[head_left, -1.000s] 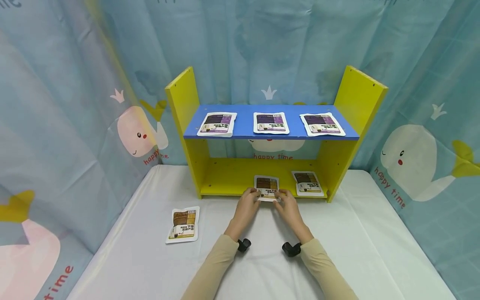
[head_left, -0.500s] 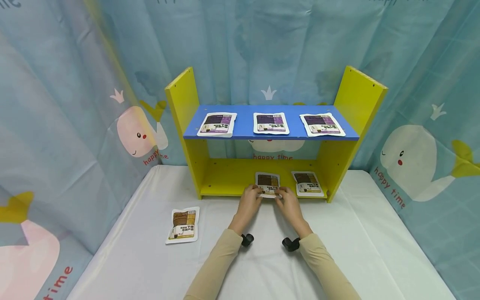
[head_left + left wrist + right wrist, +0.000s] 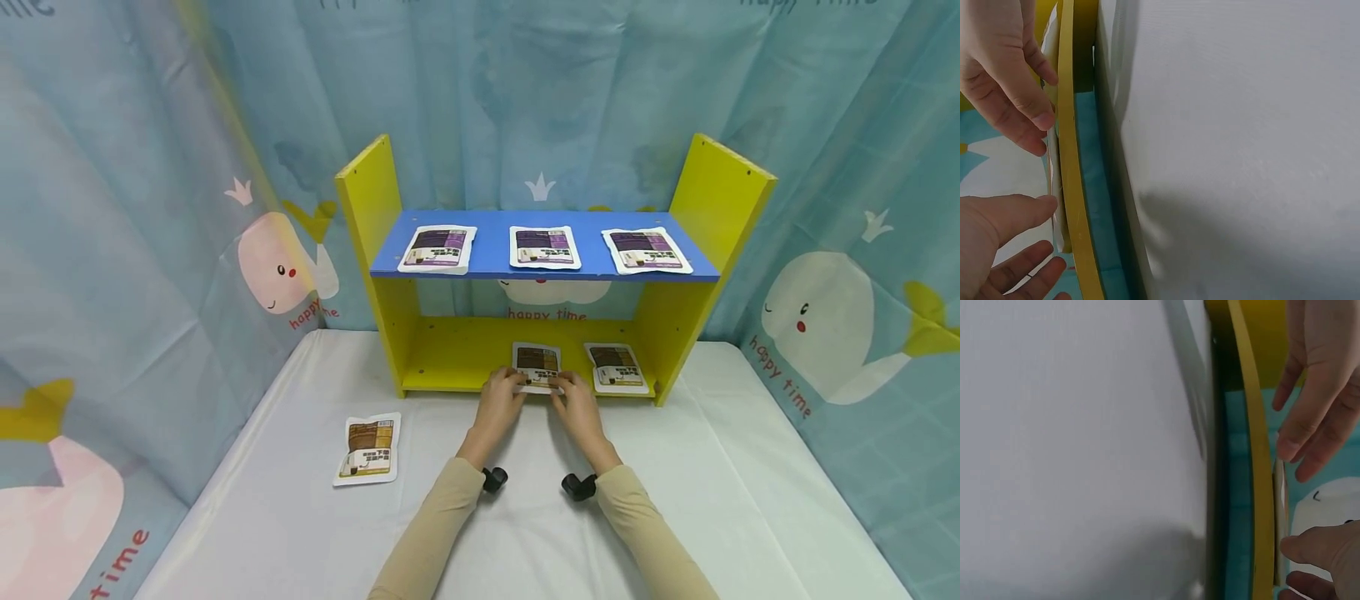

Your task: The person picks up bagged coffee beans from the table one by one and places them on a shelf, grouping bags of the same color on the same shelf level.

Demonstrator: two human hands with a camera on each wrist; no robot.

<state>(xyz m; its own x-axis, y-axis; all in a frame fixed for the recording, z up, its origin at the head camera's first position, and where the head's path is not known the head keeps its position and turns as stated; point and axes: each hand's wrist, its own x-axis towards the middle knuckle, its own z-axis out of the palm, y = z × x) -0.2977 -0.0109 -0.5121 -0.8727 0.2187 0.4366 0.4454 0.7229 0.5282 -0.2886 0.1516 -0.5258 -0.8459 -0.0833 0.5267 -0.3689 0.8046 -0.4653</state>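
Note:
In the head view, a flat white-edged pouch [image 3: 537, 360] with a brown label lies at the front middle of the lower yellow shelf. My left hand [image 3: 498, 410] is at its left front corner, and my right hand [image 3: 579, 408] is at the right one. Fingertips of both hands touch its near part. The left wrist view shows the left hand [image 3: 997, 244] with its thumb by the pouch's edge and its fingers loosely spread. In the right wrist view the right hand [image 3: 1322, 556] looks similar, the pouch [image 3: 1280, 512] seen edge-on.
Another brown-label pouch [image 3: 617, 368] lies to the right on the lower shelf [image 3: 450, 354]. Three purple-label pouches, one being the middle pouch [image 3: 544, 247], lie on the blue upper shelf [image 3: 487, 221]. A brown-label pouch [image 3: 367, 450] is on the white table [image 3: 300, 533].
Both hands have moved forward a little with the pouch, which has slid farther onto the lower shelf. In the last half second its position has barely shifted.

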